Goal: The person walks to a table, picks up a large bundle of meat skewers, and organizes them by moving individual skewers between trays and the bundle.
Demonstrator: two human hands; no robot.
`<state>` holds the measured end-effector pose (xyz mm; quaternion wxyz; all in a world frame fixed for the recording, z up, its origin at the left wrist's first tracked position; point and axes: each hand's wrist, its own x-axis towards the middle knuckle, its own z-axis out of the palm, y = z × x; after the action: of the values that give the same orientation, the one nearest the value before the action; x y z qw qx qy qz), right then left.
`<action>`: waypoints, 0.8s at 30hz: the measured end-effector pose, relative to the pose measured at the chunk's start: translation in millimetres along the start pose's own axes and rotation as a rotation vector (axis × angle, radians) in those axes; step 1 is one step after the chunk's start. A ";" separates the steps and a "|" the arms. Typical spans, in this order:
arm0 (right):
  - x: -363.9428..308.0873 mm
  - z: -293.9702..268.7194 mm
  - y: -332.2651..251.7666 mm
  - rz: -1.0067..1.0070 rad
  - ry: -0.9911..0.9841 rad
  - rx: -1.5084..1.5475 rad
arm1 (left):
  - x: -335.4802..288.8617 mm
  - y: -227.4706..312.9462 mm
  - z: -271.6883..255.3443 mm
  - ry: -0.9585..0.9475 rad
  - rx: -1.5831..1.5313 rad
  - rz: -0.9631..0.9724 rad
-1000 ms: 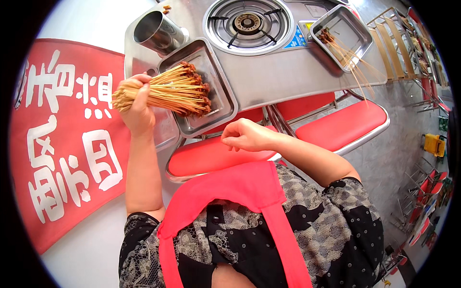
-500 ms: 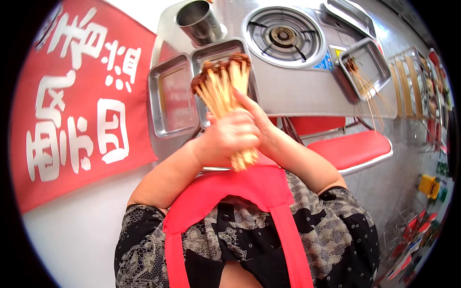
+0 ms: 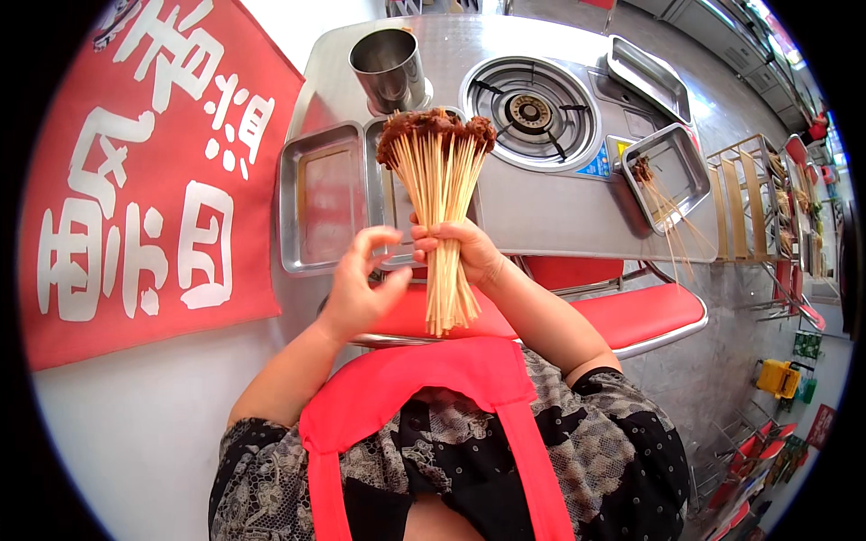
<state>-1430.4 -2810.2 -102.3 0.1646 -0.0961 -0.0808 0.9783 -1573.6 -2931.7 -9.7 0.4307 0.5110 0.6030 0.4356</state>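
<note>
A thick bundle of meat skewers (image 3: 440, 180) stands upright in front of me, dark red-brown meat at the top and pale wooden sticks fanning out below it. My right hand (image 3: 462, 245) is closed around the sticks at their narrow middle. To the left of the bundle, my left hand (image 3: 363, 279) is held apart from it, fingers spread and bent, with nothing in it. Behind the bundle lies a metal tray (image 3: 388, 209), partly hidden by the sticks. Another shallow metal tray (image 3: 290, 203) sits left of it, with some brownish liquid on its bottom.
A tall steel cup (image 3: 388, 72) stands at the table's far left, beside a round gas burner (image 3: 529, 113). At the right edge, a tray (image 3: 695, 171) holds a few skewers whose sticks overhang. Red-cushioned seats (image 3: 631, 316) are tucked under the near edge.
My left hand has let go of the skewers and moved away to the left. The right hand keeps hold of the bundle, now more upright.
</note>
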 end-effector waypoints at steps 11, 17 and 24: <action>18.6 29.4 17.0 -0.086 -0.125 -0.656 | 3.9 -61.9 18.3 -0.205 -0.854 -0.338; 18.3 50.6 17.0 -0.172 -0.050 -0.700 | -3.3 -51.4 26.2 0.055 -0.549 -0.191; 21.2 53.4 15.3 -0.190 0.008 -0.849 | 16.3 -42.6 -6.8 -0.266 -0.927 -0.341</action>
<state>-1466.3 -2824.1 -57.0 0.2002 -0.1514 -0.4838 0.8384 -1592.2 -2920.4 -50.3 0.7500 0.2116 0.3615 0.5119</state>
